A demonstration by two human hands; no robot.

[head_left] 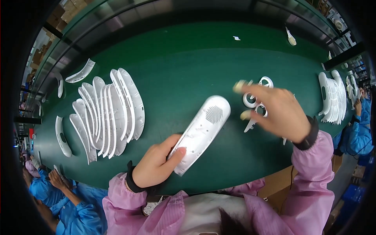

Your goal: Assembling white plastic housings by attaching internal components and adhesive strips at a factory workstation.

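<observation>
A long white plastic shell [203, 127] with a patch of small holes at its rounded end is gripped in my left hand [156, 161]. The thumb lies on the shell's inner face, and the perforated end points away and to the right. To the right, my right hand [280, 111] is over some small white ring-shaped parts [246, 103], thumb and forefinger spread apart. Pale covers sit on its fingertips, which are slightly blurred, and nothing shows between them. The hand partly hides the small parts beneath.
Many similar curved white shells [135, 105] stand packed in a row on the green table [176, 74] at left. More stacked white pieces [332, 96] are at far right. A small white part [291, 38] lies far back. Co-workers in blue [84, 207] sit at both sides.
</observation>
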